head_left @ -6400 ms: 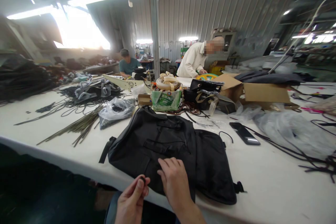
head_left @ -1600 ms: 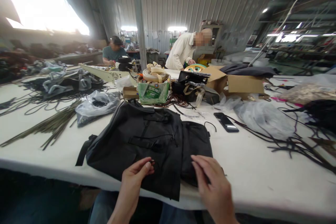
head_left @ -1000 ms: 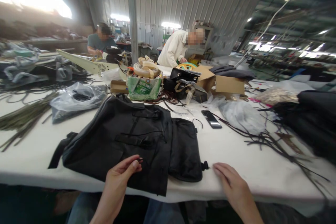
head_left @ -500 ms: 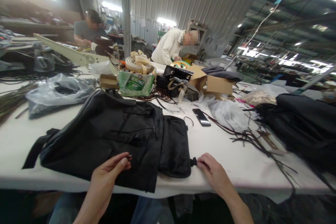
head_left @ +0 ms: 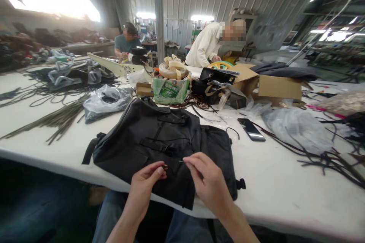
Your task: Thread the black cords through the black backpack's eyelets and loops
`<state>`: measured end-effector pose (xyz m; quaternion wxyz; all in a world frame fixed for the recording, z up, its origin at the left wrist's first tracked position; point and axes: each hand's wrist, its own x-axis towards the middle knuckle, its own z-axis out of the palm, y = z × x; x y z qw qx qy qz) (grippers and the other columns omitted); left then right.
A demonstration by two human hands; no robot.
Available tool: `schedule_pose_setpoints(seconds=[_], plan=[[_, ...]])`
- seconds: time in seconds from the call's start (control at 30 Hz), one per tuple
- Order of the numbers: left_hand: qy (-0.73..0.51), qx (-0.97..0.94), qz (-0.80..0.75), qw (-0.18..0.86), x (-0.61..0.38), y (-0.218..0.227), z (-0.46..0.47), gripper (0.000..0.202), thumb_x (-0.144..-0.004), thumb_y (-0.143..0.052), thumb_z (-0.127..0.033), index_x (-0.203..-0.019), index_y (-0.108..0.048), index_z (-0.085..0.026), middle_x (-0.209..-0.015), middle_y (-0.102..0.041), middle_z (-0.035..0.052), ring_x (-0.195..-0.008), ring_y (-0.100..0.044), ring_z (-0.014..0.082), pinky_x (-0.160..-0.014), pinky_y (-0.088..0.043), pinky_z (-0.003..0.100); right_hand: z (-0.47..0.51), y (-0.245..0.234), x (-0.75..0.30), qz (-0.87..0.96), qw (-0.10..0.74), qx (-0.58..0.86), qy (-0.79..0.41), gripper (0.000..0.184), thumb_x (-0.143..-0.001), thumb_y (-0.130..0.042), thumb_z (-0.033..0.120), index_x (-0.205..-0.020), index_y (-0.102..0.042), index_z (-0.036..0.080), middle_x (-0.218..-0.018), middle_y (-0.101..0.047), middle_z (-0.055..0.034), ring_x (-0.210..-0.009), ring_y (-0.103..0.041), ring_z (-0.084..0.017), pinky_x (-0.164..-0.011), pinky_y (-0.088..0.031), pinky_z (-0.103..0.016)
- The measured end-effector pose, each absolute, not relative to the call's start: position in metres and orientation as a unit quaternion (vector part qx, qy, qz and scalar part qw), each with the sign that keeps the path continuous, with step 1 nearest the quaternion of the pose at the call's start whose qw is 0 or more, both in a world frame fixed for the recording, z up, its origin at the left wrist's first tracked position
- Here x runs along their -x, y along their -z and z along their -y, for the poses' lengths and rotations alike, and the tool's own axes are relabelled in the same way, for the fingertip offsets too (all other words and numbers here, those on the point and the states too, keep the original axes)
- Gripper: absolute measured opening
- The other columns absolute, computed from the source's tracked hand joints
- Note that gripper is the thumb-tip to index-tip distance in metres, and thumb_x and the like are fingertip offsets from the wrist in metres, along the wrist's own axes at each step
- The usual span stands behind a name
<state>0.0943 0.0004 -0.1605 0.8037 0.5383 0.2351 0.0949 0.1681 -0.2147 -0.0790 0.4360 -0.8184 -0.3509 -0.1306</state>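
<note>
A black backpack (head_left: pixel 119 144) lies flat on the white table (head_left: pixel 273 182) before me, with straps and zips on its upper face. At its right side sits a black pocket section (head_left: pixel 216 148), with a small black buckle (head_left: pixel 241 184) at the lower corner. Over the lower part of the bag, my left hand (head_left: pixel 144 182) pinches a small dark thing, too tiny to name. My right hand (head_left: pixel 212 184) is close by on the right, finger and thumb pinched on a thin, short piece that I cannot identify. The two sets of fingertips are a little apart.
Behind the bag stand a green box (head_left: pixel 171 90) with rolled tape, a plastic bag (head_left: pixel 107 100) and a cardboard box (head_left: pixel 279 87). A phone (head_left: pixel 251 129) lies to the right, near dark cords (head_left: pixel 325 157). Two people work at the back.
My right hand has left the buckle at the pocket's corner and come left, over the bag near my left hand. My left hand keeps its pinch. The view has swung left.
</note>
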Motion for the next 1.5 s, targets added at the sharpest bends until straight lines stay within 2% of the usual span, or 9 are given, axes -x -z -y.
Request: schedule_pose_setpoints(seconds=[0.17, 0.4, 0.6, 1.03, 1.3, 1.5], plan=[[-0.094, -0.542, -0.230, 0.803, -0.094, 0.159, 0.000, 0.057, -0.071, -0.104, -0.052, -0.111, -0.089, -0.015, -0.101, -0.087, 0.0141, -0.085, -0.079, 0.0229, -0.084, -0.065, 0.030, 0.179, 0.098, -0.169, 0.365, 0.431, 0.819, 0.103, 0.020, -0.111, -0.055, 0.016, -0.111, -0.073, 0.024, -0.107, -0.076, -0.0070, -0.098, -0.071, -0.024, -0.090, -0.059, -0.039], [-0.093, -0.538, -0.228, 0.806, -0.094, 0.159, -0.001, 0.055, -0.073, -0.103, -0.050, -0.113, -0.088, -0.016, -0.101, -0.087, 0.0129, -0.086, -0.079, 0.0219, -0.084, -0.064, 0.028, 0.173, 0.107, -0.167, 0.381, 0.422, 0.818, 0.093, 0.021, -0.110, -0.056, 0.013, -0.114, -0.074, 0.024, -0.106, -0.080, -0.0060, -0.096, -0.074, -0.023, -0.088, -0.057, -0.039], [-0.095, -0.536, -0.222, 0.809, -0.094, 0.160, -0.001, 0.054, -0.075, -0.102, -0.050, -0.113, -0.088, -0.016, -0.103, -0.087, 0.0128, -0.087, -0.079, 0.0223, -0.085, -0.065, 0.029, 0.173, 0.110, -0.162, 0.362, 0.461, 0.804, 0.103, 0.026, -0.108, -0.058, 0.012, -0.118, -0.077, 0.027, -0.110, -0.080, -0.0039, -0.098, -0.073, -0.021, -0.088, -0.056, -0.038], [-0.101, -0.541, -0.214, 0.807, -0.093, 0.157, -0.001, 0.050, -0.076, -0.101, -0.049, -0.112, -0.088, -0.016, -0.097, -0.087, 0.0117, -0.086, -0.078, 0.0217, -0.084, -0.064, 0.029, 0.170, 0.116, -0.165, 0.346, 0.532, 0.770, 0.069, 0.013, -0.105, -0.073, 0.018, -0.109, -0.080, 0.029, -0.105, -0.082, 0.0007, -0.097, -0.074, -0.018, -0.089, -0.055, -0.032], [-0.103, -0.531, -0.212, 0.814, -0.094, 0.155, 0.000, 0.052, -0.072, -0.104, -0.049, -0.110, -0.088, -0.016, -0.094, -0.087, 0.0113, -0.083, -0.078, 0.0200, -0.082, -0.064, 0.026, 0.170, 0.116, -0.167, 0.366, 0.514, 0.772, 0.072, 0.013, -0.107, -0.071, 0.016, -0.107, -0.078, 0.027, -0.103, -0.080, 0.0000, -0.095, -0.073, -0.018, -0.088, -0.053, -0.032], [-0.105, -0.533, -0.208, 0.814, -0.094, 0.157, 0.000, 0.052, -0.075, -0.103, -0.048, -0.112, -0.088, -0.015, -0.097, -0.087, 0.0116, -0.084, -0.078, 0.0189, -0.082, -0.063, 0.024, 0.170, 0.119, -0.167, 0.373, 0.505, 0.775, 0.075, 0.014, -0.108, -0.068, 0.016, -0.107, -0.078, 0.026, -0.104, -0.080, -0.0015, -0.095, -0.073, -0.019, -0.087, -0.054, -0.034]])
